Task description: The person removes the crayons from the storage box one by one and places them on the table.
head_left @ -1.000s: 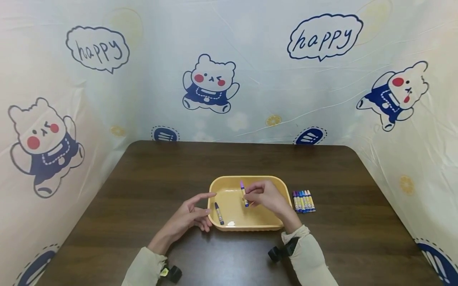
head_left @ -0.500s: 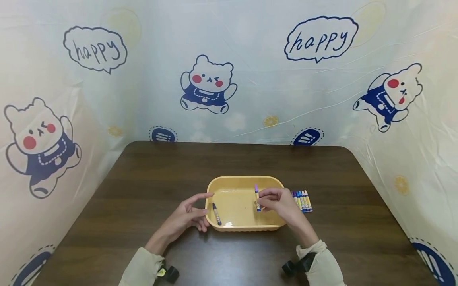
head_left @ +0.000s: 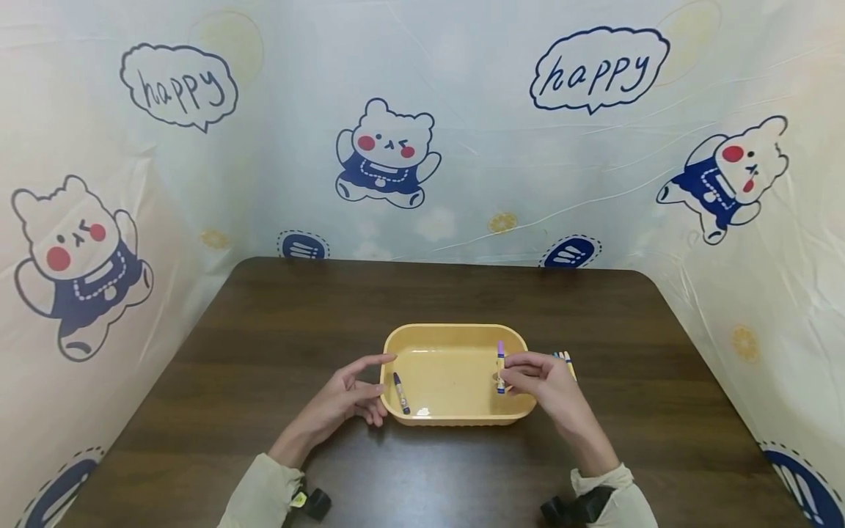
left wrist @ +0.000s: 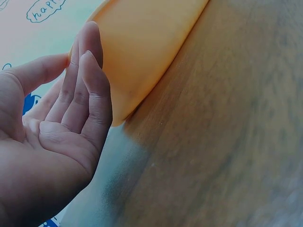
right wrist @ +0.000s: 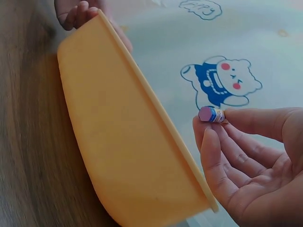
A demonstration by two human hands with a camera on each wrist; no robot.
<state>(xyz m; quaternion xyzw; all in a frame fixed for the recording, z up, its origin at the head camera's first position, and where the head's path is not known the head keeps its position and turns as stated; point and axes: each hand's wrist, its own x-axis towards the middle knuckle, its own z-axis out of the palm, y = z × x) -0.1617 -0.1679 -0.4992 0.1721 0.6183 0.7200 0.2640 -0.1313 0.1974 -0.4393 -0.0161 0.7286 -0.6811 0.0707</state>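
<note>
Over the right end of the yellow tray [head_left: 449, 367], my right hand [head_left: 544, 381] pinches a purple crayon [head_left: 500, 367] upright between thumb and fingertips. In the right wrist view, the crayon's flat purple end [right wrist: 205, 114] faces the camera, above the tray's outer wall [right wrist: 118, 123]. My left hand [head_left: 337, 403] touches the tray's left rim with extended fingers and thumb. The left wrist view shows its fingers [left wrist: 90, 90] lying along the tray's outer side. A dark crayon [head_left: 400, 393] lies inside the tray near that left wall.
A row of crayons [head_left: 565, 357] lies on the dark wooden table [head_left: 297, 308] to the tray's right, mostly hidden behind my right hand. A printed curtain [head_left: 475, 161] with bears closes off the back and sides.
My right hand has carried the purple crayon rightward across the tray, from near its middle to its right end, and now covers most of the crayon row. My left hand stays at the rim.
</note>
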